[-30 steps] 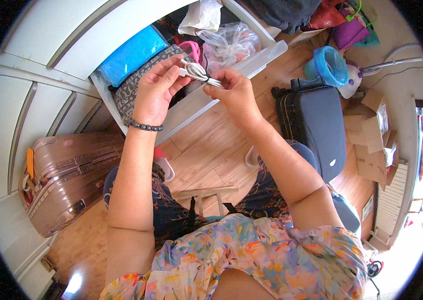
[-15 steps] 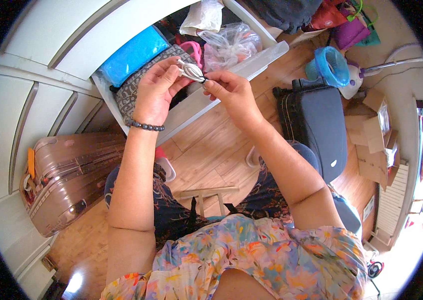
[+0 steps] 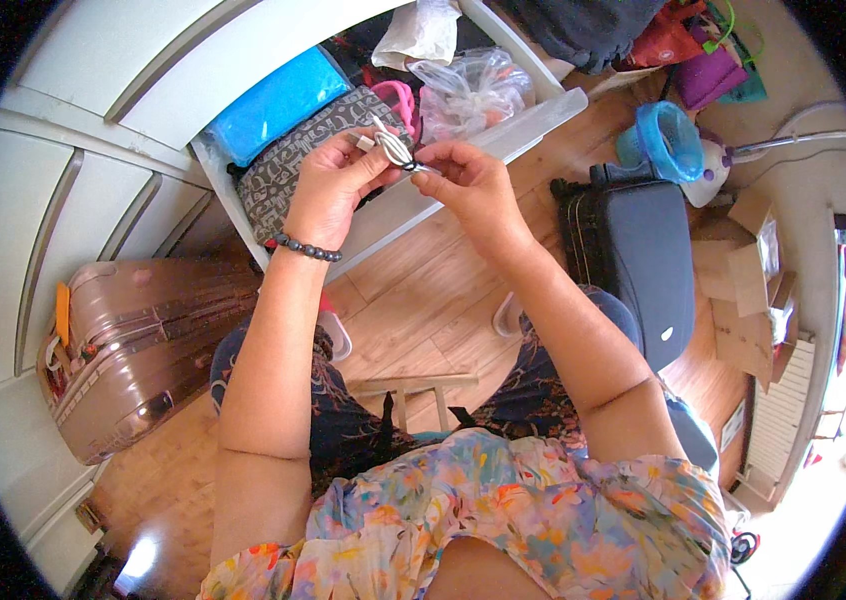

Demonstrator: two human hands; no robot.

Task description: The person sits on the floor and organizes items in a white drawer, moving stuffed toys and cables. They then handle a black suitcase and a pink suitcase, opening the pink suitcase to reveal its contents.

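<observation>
A white cable [image 3: 394,147], coiled into a small bundle, is held between my two hands above the front of an open white drawer [image 3: 368,235]. My left hand [image 3: 331,183], with a dark bead bracelet at the wrist, pinches the bundle's left side, where a white plug shows. My right hand [image 3: 473,190] pinches the other end, at a thin black tie around the coil. Inside the drawer lie a grey patterned bag [image 3: 298,150], a bright blue package [image 3: 278,105], a pink strap [image 3: 399,103] and a clear plastic bag [image 3: 473,90].
On the left a rose-coloured hard suitcase [image 3: 143,340] stands against the cabinet. To the right are a dark soft suitcase [image 3: 628,260], a blue bin [image 3: 665,140] and cardboard boxes [image 3: 743,270]. A wooden stool frame [image 3: 413,383] sits between my legs.
My left hand has turned and its fingers have shifted on the cable bundle, which now sits slightly further right. The right hand keeps its pinch at the tie.
</observation>
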